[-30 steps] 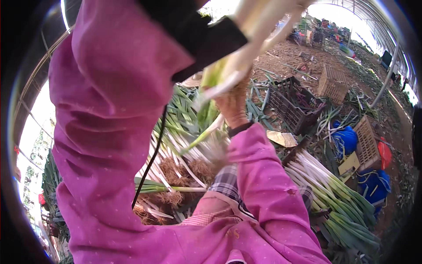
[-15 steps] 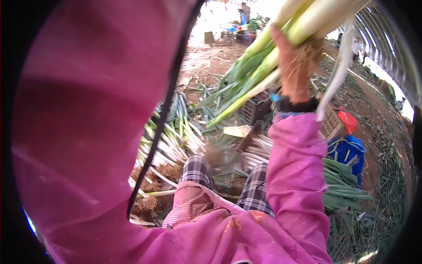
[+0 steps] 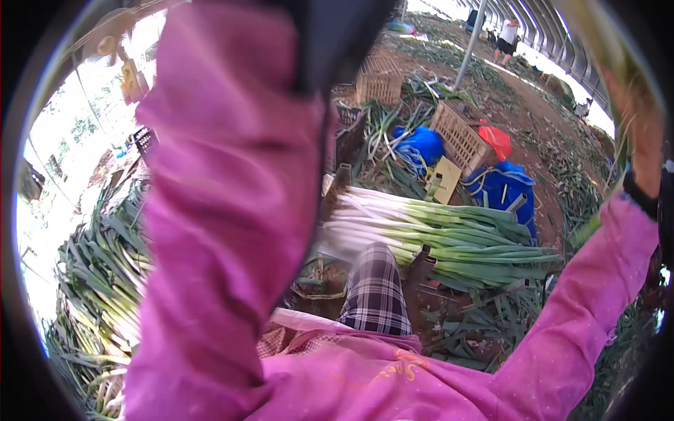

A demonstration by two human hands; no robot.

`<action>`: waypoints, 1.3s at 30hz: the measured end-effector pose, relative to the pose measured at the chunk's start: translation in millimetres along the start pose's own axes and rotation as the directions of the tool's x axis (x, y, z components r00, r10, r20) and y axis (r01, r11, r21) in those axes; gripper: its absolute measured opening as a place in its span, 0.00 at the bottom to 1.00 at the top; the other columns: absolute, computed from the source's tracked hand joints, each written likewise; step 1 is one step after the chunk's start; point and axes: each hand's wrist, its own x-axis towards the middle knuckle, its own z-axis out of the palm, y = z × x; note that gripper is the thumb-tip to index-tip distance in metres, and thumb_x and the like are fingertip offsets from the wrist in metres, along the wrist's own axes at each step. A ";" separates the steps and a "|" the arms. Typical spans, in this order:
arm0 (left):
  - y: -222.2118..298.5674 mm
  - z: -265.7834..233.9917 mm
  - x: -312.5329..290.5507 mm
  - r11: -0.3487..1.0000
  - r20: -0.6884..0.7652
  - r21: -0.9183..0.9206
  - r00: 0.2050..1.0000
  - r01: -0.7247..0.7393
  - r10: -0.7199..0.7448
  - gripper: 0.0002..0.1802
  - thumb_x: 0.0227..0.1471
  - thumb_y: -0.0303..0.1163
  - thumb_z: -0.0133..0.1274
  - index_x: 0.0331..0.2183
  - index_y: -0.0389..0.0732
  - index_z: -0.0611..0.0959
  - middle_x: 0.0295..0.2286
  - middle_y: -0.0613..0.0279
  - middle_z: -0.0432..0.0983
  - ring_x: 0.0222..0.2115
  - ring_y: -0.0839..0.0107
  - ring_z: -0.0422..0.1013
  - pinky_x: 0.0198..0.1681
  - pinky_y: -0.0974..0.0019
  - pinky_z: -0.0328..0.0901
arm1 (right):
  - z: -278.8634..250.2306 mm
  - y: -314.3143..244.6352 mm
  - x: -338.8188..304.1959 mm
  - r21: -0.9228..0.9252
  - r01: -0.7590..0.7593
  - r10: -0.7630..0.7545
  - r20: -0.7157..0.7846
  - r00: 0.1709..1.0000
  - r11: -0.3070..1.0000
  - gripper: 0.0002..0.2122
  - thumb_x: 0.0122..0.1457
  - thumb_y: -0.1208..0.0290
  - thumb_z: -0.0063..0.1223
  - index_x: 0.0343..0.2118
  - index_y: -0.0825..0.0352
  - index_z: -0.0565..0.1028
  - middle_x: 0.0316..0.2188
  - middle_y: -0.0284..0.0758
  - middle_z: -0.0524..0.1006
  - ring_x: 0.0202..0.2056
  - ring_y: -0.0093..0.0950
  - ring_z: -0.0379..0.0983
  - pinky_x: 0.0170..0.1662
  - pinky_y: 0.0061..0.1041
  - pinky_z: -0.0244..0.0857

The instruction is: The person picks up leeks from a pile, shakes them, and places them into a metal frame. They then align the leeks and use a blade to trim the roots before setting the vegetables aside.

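Note:
My right hand is raised at the far right rim, with a dark band at its wrist. It is closed around a bunch of long green onions, blurred and partly cut off by the rim. My left arm, in a pink sleeve, stretches up close in front of me. The left hand is beyond the top edge, past a dark blurred cuff. In front of my knee, a neat stack of green onions lies with white stems to the left and green leaves to the right.
A loose heap of green onions spreads at the left. Beyond the stack are a plastic crate, blue bags, a red bag and a yellow card. Metal posts edge the stack. A person stands far off.
My view has turned right, bringing the whole stack into sight. My right hand has moved out to the right rim with the green onions. The left arm stays raised.

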 end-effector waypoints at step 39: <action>-98.7 13.9 -491.1 0.361 0.634 0.375 0.048 0.854 -0.772 0.16 0.46 0.26 0.57 0.41 0.37 0.78 0.35 0.56 0.77 0.36 0.65 0.74 0.43 0.64 0.67 | 92.8 287.0 -446.8 -0.711 0.041 0.446 0.483 0.753 0.702 0.30 0.46 0.79 0.59 0.56 0.63 0.65 0.58 0.43 0.62 0.48 0.39 0.68 0.48 0.32 0.67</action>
